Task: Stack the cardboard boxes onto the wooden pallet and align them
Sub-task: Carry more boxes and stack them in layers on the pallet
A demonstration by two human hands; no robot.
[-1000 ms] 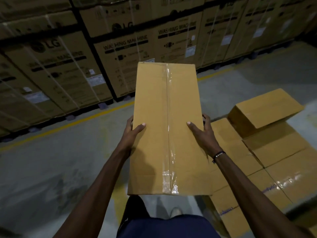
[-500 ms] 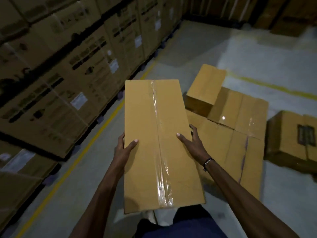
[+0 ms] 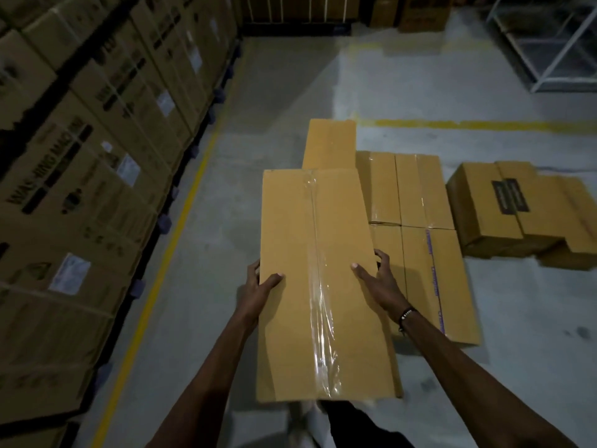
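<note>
Stacked boxes (image 3: 420,221) now nearer, carried box (image 3: 319,279) gripped between left hand (image 3: 258,286) and right hand (image 3: 378,279)

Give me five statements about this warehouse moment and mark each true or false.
1. Both hands hold the carried box. True: the left hand and right hand each have a grip on one long side.
2. Clear tape runs along the carried box's top. True.
3. The right wrist is bare. False: it wears a beaded bracelet.
4. The washing machine cartons line the person's right. False: they line the left.
5. The yellow floor line is hidden by boxes. False: it is visible beside the cartons.
</note>
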